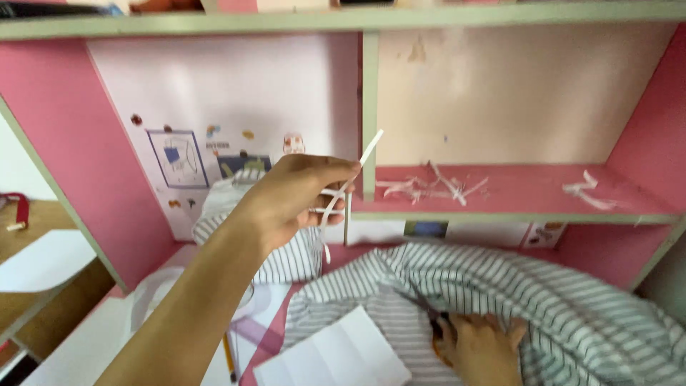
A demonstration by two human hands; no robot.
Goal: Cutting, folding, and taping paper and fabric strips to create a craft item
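Pink shelf unit (500,214) behind; left hand (293,196) at frame centre pinches light, limp paper strips (336,204), best held mid-length; right hand (482,347), lower right, closed on scissors (432,318) over soft striped cloth (572,300).

Grey-white striped cloth (500,286), white strip (357,171), pink shelf (514,189)

You have two hands in view, one white strip (341,191) in your left grip (296,196), two scrap piles right of it, and one striped cloth (543,300) below.
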